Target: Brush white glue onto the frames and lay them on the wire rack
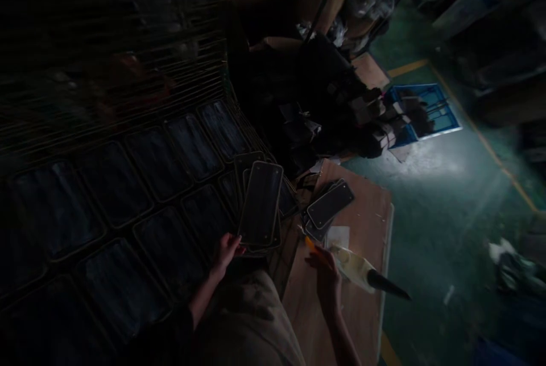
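My left hand (pixel 226 252) is closed on the lower left corner of a dark, round-cornered rectangular panel (pixel 261 201). This panel has a pale edge and small dots near its corners, and it rests over similar panels. In my right hand (pixel 327 269) is a slim orange tool (pixel 313 246), its fingers closed around it; the dim light hides its exact kind. Just beyond its tip lies a smaller stack of dark panels (pixel 330 205) on a wooden board (pixel 360 206). Beside that hand is a pale, bottle-like object (pixel 352 266) with a long black tapered end.
Rows of dark rectangular pieces (pixel 115 184) lie at left beside a wire rack (pixel 183 58). Dark bundled material (pixel 324 87) is piled ahead. A blue crate (pixel 422 112) stands on the green floor (pixel 447 184) at right. My knee (pixel 256 320) is close below the panels.
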Action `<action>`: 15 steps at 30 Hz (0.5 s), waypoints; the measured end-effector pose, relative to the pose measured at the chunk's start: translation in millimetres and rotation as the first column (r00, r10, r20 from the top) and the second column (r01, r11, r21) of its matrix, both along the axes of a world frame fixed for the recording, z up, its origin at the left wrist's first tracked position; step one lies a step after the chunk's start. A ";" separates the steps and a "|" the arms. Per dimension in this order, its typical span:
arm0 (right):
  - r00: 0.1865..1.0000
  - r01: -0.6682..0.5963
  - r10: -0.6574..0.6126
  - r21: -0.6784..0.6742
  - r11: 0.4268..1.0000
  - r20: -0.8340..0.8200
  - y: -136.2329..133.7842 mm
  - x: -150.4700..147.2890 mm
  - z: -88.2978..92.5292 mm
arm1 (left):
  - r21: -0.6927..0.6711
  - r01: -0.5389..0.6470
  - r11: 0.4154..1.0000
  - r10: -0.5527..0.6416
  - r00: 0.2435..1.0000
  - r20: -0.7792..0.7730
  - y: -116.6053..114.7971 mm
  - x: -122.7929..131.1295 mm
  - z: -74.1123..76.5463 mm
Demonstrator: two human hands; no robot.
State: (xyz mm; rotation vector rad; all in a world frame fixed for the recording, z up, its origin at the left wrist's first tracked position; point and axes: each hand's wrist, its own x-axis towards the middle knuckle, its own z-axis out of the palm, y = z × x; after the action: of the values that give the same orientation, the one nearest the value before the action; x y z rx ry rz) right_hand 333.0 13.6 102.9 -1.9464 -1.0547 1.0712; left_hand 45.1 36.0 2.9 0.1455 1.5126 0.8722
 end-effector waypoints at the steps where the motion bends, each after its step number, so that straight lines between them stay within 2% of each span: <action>1: 0.992 0.122 -0.122 -0.003 0.993 -0.020 -10.8 20.5 -6.4 | -0.005 0.004 1.000 -0.004 1.000 0.001 -0.7 -0.8 -0.6; 3: 0.942 0.336 -0.336 -0.008 0.942 0.006 -34.4 62.3 -19.8 | -0.014 0.016 1.000 -0.016 1.000 0.001 -1.6 -1.8 -1.4; 6: 0.842 0.534 -0.532 -0.005 0.845 0.096 -62.3 115.7 -41.1 | -0.029 0.057 0.998 -0.057 0.998 -0.014 -1.9 -3.2 0.3; 9: 0.790 0.598 -0.591 0.006 0.802 0.163 -68.7 149.9 -64.8 | -0.054 0.097 0.994 -0.100 0.994 -0.049 -1.1 -4.3 5.0; 15: 0.786 0.589 -0.562 -0.036 0.808 0.257 -47.4 176.5 -115.0 | -0.088 0.128 0.988 -0.138 0.984 -0.112 2.7 -3.1 12.8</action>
State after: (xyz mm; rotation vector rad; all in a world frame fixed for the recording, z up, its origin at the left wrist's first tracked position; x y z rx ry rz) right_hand 509.5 -33.8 -12.1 -2.3155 -0.4398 0.5712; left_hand 42.0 38.6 15.6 0.2403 1.6258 0.7052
